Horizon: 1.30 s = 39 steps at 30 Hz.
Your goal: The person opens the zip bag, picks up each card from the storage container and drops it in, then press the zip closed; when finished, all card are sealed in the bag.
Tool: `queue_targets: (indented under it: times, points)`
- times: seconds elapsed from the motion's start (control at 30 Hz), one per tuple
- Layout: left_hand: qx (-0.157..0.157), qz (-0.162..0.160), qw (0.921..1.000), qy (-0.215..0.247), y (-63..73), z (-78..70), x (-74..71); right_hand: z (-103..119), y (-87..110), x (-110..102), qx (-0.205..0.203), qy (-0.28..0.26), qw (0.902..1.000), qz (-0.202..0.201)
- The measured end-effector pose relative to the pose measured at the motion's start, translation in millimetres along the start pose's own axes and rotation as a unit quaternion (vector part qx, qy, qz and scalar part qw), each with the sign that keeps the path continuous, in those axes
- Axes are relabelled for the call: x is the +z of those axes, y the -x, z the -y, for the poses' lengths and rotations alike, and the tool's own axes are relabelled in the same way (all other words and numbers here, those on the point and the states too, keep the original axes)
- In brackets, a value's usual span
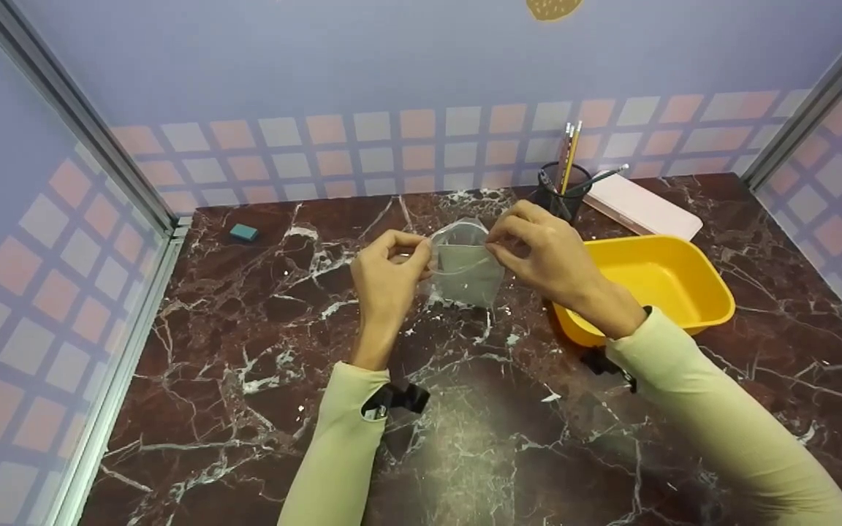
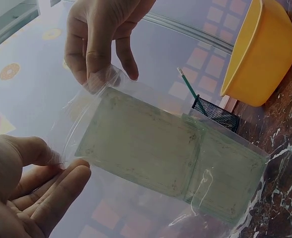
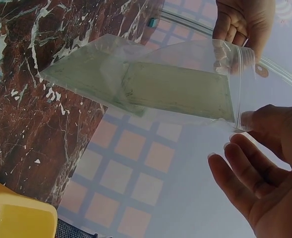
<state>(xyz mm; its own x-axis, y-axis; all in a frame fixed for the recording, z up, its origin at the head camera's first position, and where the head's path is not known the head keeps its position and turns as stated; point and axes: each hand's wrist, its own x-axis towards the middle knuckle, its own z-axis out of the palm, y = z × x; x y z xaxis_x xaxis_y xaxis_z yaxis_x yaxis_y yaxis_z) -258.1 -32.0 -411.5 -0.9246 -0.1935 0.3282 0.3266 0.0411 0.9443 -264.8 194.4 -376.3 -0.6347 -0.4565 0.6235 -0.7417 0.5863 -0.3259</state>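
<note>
A clear zip bag (image 3: 181,52) is held up over the marble-patterned table, its lower end close above the surface. Inside it are two pale green, flat rectangular pieces (image 2: 141,144) with faint printed borders, one partly overlapping the other. At one top corner my left hand (image 1: 388,274) pinches the plastic between thumb and fingertips. The opposite corner is pinched by my right hand (image 1: 549,252), the other fingers loosely bent. Between both hands the bag's rim spreads apart in the head view, and the ribbed zip strip (image 3: 241,84) shows in the right wrist view.
Beside my right forearm stands a yellow basin (image 1: 662,281). Behind it are a black mesh cup (image 1: 563,196) with pencils and a pale pink case (image 1: 644,201). A teal eraser-like block (image 1: 243,232) lies at the back left. Patterned walls enclose the table's back and sides.
</note>
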Motion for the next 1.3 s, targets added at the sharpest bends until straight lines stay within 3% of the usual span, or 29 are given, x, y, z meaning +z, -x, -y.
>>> queue_targets:
  times: [0.33, 0.63, 1.07, 1.3]
  points:
    - [0.006, -0.008, 0.9999, -0.001, 0.0, -0.7, 0.0, -2.6, -0.7, -9.1, 0.020, -0.023, 0.9995, 0.002]
    - [0.004, -0.010, 0.9999, -0.009, -0.6, -0.7, 0.5, -25.0, 8.0, -25.4, 0.046, -0.025, 0.9986, -0.005]
    - [-0.001, -0.006, 1.0000, -0.006, -0.1, -1.2, -0.1, -73.6, 37.8, -30.7, 0.138, -0.012, 0.9890, 0.052]
    - [0.003, -0.006, 0.9999, -0.016, 0.0, -1.5, -0.1, -91.4, 51.1, -34.5, 0.192, -0.008, 0.9752, 0.110]
